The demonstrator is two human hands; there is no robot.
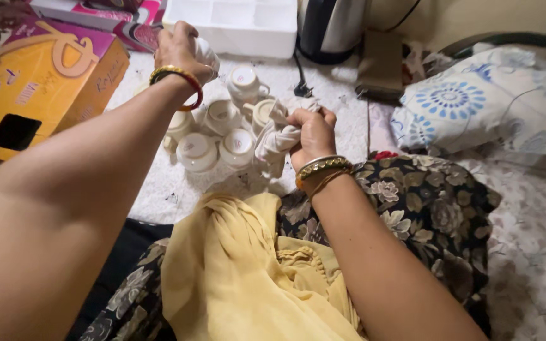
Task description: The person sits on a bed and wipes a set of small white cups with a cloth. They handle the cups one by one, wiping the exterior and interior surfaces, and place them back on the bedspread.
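The left hand is raised above the cluster of cups. Its fingers are curled shut around a white cup, of which only a small part shows past the knuckles. A gold and red bangle sits on that wrist.

The right hand is just to the right of the cluster. Its fingers are pressed together in a fist around a bunched white cloth; the loose end of the cloth hangs down and touches the nearest cups. Gold bangles circle that wrist.

The cluster consists of several white cups with handles, standing upright and close together on a pale patterned sheet. Behind the cluster lies a white foam tray with compartments. To the left of the cluster rests an orange cardboard box. Behind and to the right of the cluster stands a dark and silver kettle. Far right of the cluster lies a blue-patterned pillow. Yellow fabric covers the person's lap, nearer than the cluster.
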